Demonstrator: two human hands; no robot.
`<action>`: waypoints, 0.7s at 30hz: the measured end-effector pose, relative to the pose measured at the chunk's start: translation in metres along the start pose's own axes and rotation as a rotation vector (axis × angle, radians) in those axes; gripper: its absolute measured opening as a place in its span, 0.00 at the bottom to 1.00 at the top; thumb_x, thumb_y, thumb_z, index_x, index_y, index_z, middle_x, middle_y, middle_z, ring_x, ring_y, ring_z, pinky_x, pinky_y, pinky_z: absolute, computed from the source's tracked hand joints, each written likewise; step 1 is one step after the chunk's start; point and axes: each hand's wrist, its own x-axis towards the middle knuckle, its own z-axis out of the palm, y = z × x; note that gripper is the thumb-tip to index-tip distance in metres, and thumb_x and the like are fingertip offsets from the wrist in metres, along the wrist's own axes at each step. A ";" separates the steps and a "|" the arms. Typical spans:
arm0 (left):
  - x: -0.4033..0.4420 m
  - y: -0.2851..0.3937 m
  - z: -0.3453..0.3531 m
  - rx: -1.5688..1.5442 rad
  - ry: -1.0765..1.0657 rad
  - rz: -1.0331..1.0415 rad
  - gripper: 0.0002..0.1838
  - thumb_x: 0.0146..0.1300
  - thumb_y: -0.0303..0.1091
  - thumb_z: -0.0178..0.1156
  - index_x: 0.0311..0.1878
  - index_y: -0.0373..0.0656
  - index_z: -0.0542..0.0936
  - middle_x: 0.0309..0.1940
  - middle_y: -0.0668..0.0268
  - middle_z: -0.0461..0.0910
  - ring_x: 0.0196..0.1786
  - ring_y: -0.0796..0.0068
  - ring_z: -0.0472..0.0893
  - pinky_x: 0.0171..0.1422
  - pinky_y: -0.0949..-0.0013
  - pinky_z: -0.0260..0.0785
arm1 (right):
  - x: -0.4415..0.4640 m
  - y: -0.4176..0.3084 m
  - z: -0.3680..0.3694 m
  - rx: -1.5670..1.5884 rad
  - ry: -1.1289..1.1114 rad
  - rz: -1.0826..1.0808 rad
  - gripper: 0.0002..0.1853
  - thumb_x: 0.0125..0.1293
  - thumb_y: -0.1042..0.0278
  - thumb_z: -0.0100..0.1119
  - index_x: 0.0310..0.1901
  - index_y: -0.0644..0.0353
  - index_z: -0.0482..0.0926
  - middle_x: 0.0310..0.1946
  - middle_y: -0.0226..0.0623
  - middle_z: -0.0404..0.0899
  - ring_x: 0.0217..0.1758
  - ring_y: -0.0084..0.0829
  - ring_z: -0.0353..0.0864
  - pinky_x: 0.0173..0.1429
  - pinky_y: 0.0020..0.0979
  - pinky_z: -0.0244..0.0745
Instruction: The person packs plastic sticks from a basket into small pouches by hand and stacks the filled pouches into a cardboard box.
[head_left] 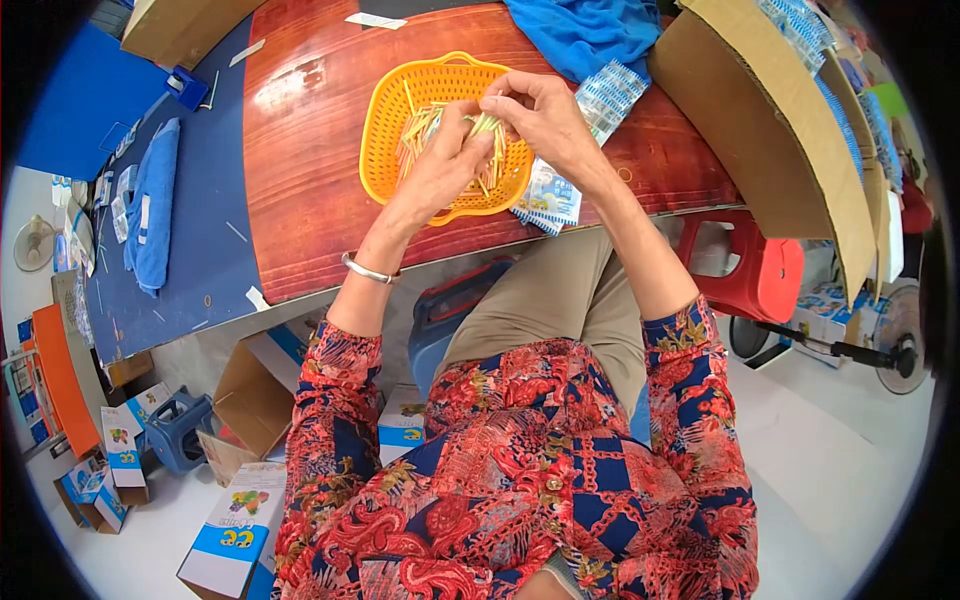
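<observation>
A yellow plastic basket (373, 150) with slotted walls stands on the red wood-grain table, holding many thin yellow and orange sticks (408, 128). Over it my two hands meet. My left hand (448, 165) is closed, its thumb and fingers pinching a small bunch of thin pale yellow-green sticks (484, 124). From the other side my right hand (548, 122) has its thumb and fingertips closed at the upper end of this bunch. Just right of the basket, partly under my right forearm, lie blue-and-white printed packets (553, 192).
A blue cloth (590, 35) and an open cardboard box (745, 130) sit at the table's right side. A folded blue towel (155, 205) lies on the dark blue surface to the left. Below are a red stool (775, 275) and printed cartons (235, 520).
</observation>
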 end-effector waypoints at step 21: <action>-0.007 0.000 -0.026 0.585 0.187 0.168 0.17 0.72 0.40 0.57 0.50 0.34 0.76 0.38 0.57 0.80 0.41 0.64 0.77 0.46 0.60 0.68 | -0.001 -0.018 0.010 -0.182 0.114 -0.093 0.09 0.66 0.68 0.61 0.41 0.65 0.83 0.33 0.35 0.79 0.32 0.25 0.77 0.38 0.30 0.72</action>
